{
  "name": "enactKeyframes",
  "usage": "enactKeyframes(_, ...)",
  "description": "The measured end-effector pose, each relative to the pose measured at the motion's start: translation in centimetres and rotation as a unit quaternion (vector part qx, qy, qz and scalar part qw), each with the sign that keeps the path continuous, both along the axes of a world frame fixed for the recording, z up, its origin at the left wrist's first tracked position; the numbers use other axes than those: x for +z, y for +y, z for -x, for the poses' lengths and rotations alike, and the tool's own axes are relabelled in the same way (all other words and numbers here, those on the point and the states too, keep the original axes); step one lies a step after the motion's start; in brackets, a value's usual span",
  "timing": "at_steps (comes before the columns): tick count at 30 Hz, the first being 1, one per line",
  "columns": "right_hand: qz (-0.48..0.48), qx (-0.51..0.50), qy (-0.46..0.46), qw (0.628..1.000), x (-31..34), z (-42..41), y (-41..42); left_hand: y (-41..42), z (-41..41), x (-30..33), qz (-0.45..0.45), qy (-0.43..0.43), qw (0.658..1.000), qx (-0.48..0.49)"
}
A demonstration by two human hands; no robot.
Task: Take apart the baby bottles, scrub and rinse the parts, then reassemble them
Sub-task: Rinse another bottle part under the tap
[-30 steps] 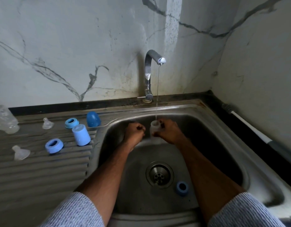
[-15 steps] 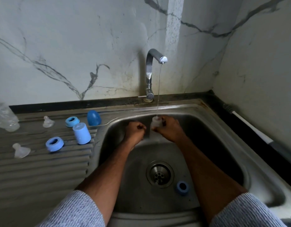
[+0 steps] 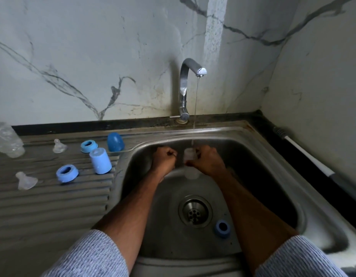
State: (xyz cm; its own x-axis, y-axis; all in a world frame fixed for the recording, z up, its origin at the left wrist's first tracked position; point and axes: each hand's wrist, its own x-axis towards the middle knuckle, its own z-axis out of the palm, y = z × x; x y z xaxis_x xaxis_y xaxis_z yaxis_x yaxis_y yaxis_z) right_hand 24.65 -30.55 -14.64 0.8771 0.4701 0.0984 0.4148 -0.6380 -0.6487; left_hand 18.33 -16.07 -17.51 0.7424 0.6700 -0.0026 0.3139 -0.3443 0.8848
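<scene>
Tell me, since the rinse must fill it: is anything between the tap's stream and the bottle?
Nothing visible: the stream falls straight onto the bottle that the right hand holds.

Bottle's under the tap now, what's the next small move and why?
Probably tip the clear bottle to pour it out: the right hand holds it mouth-up under the thin stream, so it is likely filling. The left hand is fisted beside it.

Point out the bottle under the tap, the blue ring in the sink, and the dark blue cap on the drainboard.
bottle (image 3: 190,155), head view, its clear wall
blue ring (image 3: 222,228), head view, its rim
dark blue cap (image 3: 115,142), head view, its domed side
</scene>
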Motion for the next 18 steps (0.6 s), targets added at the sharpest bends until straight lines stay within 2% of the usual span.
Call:
enactKeyframes(3,-0.041,0.000,0.004,0.999,-0.13,-0.09,0.12,0.17,-0.18,-0.17,0.003,0.000,1.000,-0.006)
enactKeyframes(7,0.001,-0.004,-0.001,1.000,-0.08,0.02,0.07,-0.03,-0.13,-0.13,-0.007,-0.001,1.000,-0.008)
enactKeyframes(10,-0.049,-0.024,-0.006,0.998,-0.04,-0.21,0.09,0.10,-0.09,-0.16,-0.002,0.002,1.000,0.004)
enactKeyframes(13,0.016,-0.006,-0.001,1.000,-0.06,0.20,0.12,0.01,-0.27,-0.22,-0.010,0.002,1.000,-0.002)
enactKeyframes(16,-0.047,-0.024,-0.004,0.999,0.12,0.23,0.42,0.11,-0.08,-0.02,-0.003,0.006,1.000,-0.013)
enactKeyframes(18,-0.013,-0.010,-0.006,1.000,0.30,0.39,0.26,0.09,-0.03,-0.08,-0.009,0.008,1.000,-0.017)
